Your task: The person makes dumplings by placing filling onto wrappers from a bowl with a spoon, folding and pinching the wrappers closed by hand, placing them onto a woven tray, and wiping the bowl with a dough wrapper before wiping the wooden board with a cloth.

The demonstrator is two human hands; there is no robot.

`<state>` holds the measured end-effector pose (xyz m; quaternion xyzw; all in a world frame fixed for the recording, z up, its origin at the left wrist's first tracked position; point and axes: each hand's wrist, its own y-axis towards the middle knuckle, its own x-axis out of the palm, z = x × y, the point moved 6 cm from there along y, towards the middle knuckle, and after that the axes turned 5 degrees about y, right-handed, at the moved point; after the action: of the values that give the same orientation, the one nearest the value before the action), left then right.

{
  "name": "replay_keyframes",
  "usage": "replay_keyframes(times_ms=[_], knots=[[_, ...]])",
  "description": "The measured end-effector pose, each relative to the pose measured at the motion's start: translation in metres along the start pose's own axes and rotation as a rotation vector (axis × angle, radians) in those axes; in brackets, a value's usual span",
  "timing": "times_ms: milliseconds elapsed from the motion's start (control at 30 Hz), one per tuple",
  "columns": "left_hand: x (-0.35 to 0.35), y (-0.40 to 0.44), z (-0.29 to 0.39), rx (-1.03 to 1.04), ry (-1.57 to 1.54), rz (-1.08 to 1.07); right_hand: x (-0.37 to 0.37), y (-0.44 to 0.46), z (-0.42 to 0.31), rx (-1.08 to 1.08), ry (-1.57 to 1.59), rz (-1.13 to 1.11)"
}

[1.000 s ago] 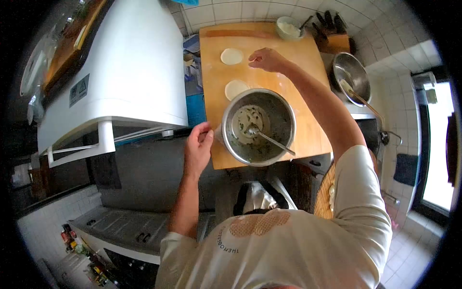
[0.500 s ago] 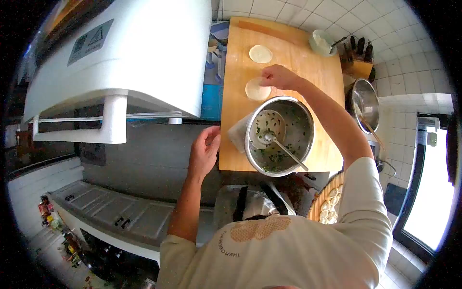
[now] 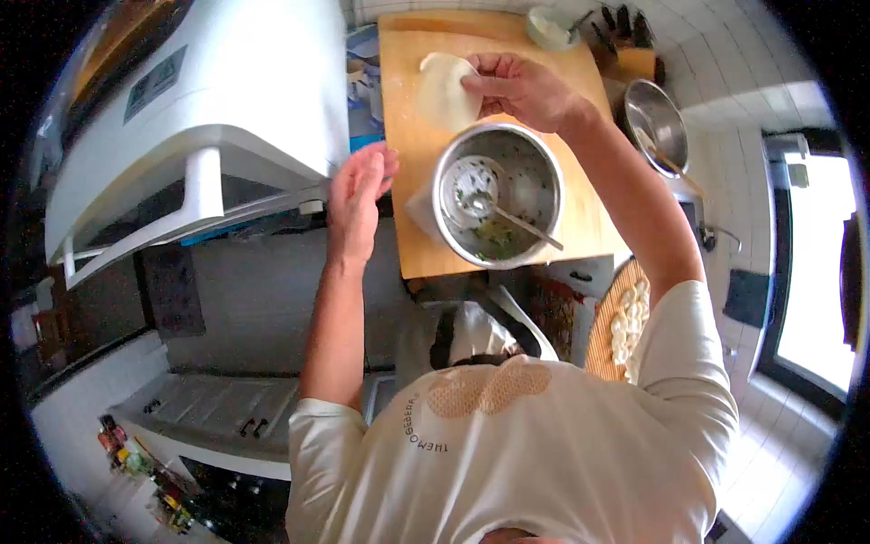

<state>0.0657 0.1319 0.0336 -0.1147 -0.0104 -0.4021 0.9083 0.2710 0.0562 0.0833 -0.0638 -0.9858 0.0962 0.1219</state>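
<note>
My right hand (image 3: pixel 526 91) pinches the edge of a thin round dough wrapper (image 3: pixel 447 95), raised above the wooden board (image 3: pixel 584 195). Whether a second wrapper lies beneath it I cannot tell. Just off the board's left edge is my left hand (image 3: pixel 358 195), palm turned inward, fingers apart and holding nothing. Between the two hands and closer to my body stands a deep steel pot (image 3: pixel 550 204). Inside it are bits of chopped greens, a small round dish-like piece, and a metal spoon (image 3: pixel 526 225) whose handle leans over the rim.
A glass bowl (image 3: pixel 551 32) stands at the board's far right corner, near a knife block (image 3: pixel 634 63). Right of the board is a steel bowl (image 3: pixel 654 118) with a wooden utensil. Shaped dumplings (image 3: pixel 625 326) lie on a woven tray (image 3: pixel 603 340). A white appliance (image 3: pixel 263 82) rises at left.
My right hand has lifted the nearer wrapper off the board. My left hand has moved forward, with its fingers more spread. The whole view has shifted, so the board sits higher.
</note>
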Motion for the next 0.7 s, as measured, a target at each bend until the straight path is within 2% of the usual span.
replay_keyframes(times_ms=[67, 133, 167, 267, 333, 400, 433, 467, 533, 567, 633, 667, 700], knots=[[0.005, -0.005, 0.004, 0.019, 0.006, -0.033, 0.012, -0.024, -0.007, -0.016, 0.007, -0.029], [0.007, -0.018, 0.006, 0.045, 0.067, -0.028, 0.013, -0.048, -0.006, 0.019, 0.026, 0.111], [0.008, -0.026, 0.012, 0.125, 0.181, 0.013, 0.016, -0.061, -0.007, 0.014, -0.010, 0.177], [0.031, -0.044, 0.037, 0.187, 0.125, -0.104, 0.023, -0.079, -0.001, 0.006, 0.044, 0.118], [0.043, -0.044, 0.034, 0.145, 0.088, -0.183, 0.048, -0.083, -0.007, -0.021, 0.140, 0.115], [0.071, -0.052, 0.014, -0.271, -0.608, -0.479, 0.062, -0.082, -0.006, -0.058, 0.274, 0.194], [0.083, -0.059, 0.020, -0.362, -0.802, -0.545, 0.068, -0.082, -0.006, -0.050, 0.257, 0.214], [0.091, -0.064, 0.021, -0.363, -0.794, -0.553, 0.072, -0.082, -0.005, -0.054, 0.110, 0.208], [0.084, -0.059, 0.022, -0.129, -0.767, -0.250, 0.080, -0.078, -0.001, -0.133, 0.023, 0.135], [0.084, -0.059, 0.027, -0.044, -0.719, -0.194, 0.083, -0.080, 0.001, -0.137, 0.025, 0.130], [0.079, -0.064, 0.020, -0.042, -0.692, -0.096, 0.087, -0.088, -0.003, -0.178, -0.251, 0.177], [0.073, -0.064, 0.014, -0.049, -0.669, -0.009, 0.086, -0.089, -0.002, -0.184, -0.246, 0.172], [0.075, -0.066, 0.015, -0.020, -0.678, -0.052, 0.086, -0.091, 0.002, -0.172, -0.228, 0.168]])
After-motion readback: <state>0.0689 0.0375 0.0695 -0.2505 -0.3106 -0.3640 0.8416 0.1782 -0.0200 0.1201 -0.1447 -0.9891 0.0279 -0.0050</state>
